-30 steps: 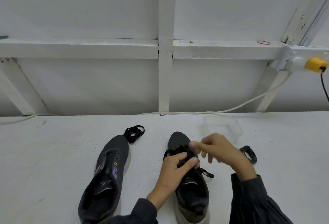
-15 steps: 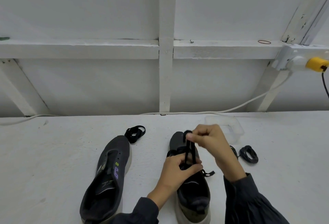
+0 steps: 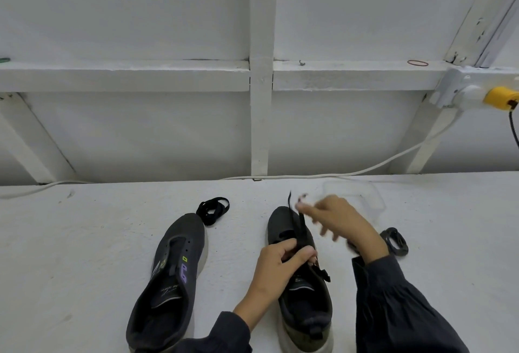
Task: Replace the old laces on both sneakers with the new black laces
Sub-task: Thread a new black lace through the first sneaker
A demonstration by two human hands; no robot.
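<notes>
Two dark grey sneakers lie on the white table, toes pointing away from me. The left sneaker (image 3: 168,279) has bare eyelets and no lace. My left hand (image 3: 280,261) grips the right sneaker (image 3: 303,299) at its eyelets. My right hand (image 3: 337,220), blurred by motion, pinches a black lace (image 3: 300,226) and holds it taut above the toe; the lace's tip sticks up past my fingers. A bundled black lace (image 3: 212,209) lies beyond the left sneaker's toe. Another coiled black lace (image 3: 396,241) lies to the right of my right wrist.
A clear plastic container (image 3: 365,195) stands behind my right hand. A white cable (image 3: 365,169) runs along the table's back edge to a wall socket with a yellow plug (image 3: 500,97). White framed wall panels rise behind the table.
My right hand has drawn the lace up and away over the toe, pulling more of it through the eyelets. My left hand has stayed on the right sneaker.
</notes>
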